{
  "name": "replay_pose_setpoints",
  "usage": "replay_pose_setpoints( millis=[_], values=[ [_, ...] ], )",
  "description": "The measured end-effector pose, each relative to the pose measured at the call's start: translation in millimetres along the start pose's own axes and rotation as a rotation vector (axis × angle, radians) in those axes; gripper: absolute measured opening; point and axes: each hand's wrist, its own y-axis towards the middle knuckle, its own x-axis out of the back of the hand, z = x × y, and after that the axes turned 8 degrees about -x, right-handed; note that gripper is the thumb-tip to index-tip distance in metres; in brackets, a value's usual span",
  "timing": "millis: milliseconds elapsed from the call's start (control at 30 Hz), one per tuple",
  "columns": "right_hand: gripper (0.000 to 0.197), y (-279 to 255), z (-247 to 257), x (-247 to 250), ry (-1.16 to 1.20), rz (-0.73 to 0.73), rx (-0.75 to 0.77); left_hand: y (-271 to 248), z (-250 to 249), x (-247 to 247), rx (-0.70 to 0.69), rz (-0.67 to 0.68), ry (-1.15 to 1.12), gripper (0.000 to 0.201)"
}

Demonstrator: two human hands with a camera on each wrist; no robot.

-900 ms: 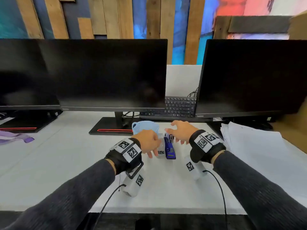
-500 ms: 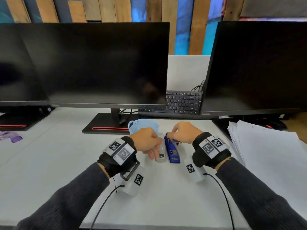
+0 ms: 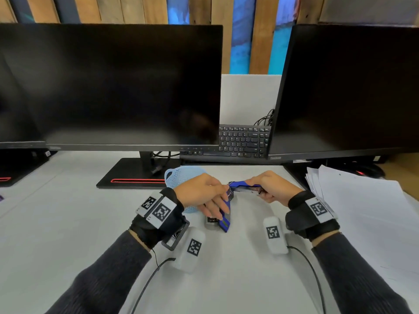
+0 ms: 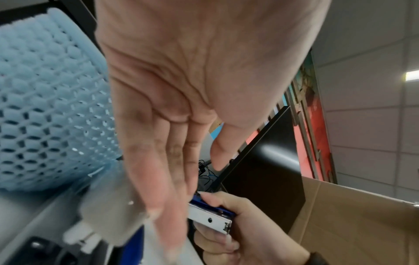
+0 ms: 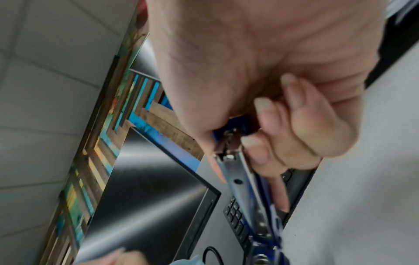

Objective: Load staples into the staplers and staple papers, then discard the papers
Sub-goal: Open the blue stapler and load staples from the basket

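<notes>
1. The right hand [image 3: 269,186] is making the working grip: its fingers and thumb are curling tight round the raised top arm of the blue stapler [image 3: 241,188], pinching it near its free end. The right wrist view is showing the fingertips [image 5: 256,152] pressing on the silver staple channel [image 5: 240,181].
2. The left hand [image 3: 204,196] is lying with its fingers nearly straight, pressing down on the stapler's base [image 3: 224,219] and on the grey stapler [image 3: 210,219] just beside it; it is gripping nothing.
3. The relation that matters: the stapler is hinging open at the centre of the frame. Its base is lying on the counter [image 3: 68,211] with its long axis running toward the lower edge of the frame, while the top arm is swinging out toward the right, into the right hand. The hinge [image 3: 230,189] is sitting between the two hands, touching the left hand's knuckle side.
4. In my judgement the loading step is only beginning: no staples are showing in the channel. Where the staples are, I cannot tell.
5. Further out, a pale blue mesh basket [image 3: 179,175] is standing just behind the left hand, and a stack of white papers [image 3: 362,200] is lying at the right of the frame, nearer the right hand.
</notes>
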Motion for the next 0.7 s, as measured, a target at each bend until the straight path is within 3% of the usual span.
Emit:
replay_pose_setpoints(
  millis=[133, 233, 367, 533, 700],
  values=[
    [0.034, 2.4, -6.6, 4.8, 0.129, -0.001, 0.083, 2.9, 0.6, 0.4, -0.139, -0.119, 0.007, 0.023],
    [0.029, 1.0, -7.3, 11.2, 0.161, -0.036, 0.126, 10.3, 0.5, 1.1, -0.248, -0.220, 0.027, 0.019],
    [0.021, -1.3, -10.9, 25.3, 0.269, -0.092, 0.164, 18.9, -2.4, -6.6, -0.349, -0.234, 0.021, 0.020],
    [0.019, -5.9, -15.7, 36.5, 0.471, -0.115, 0.204, 21.3, -0.5, -12.2, -0.320, -0.218, 0.018, 0.036],
    [0.028, -11.1, -14.0, 36.4, 0.640, -0.090, 0.257, 16.1, 0.8, -16.7, -0.304, -0.163, -0.259, 0.044]
  ],
)
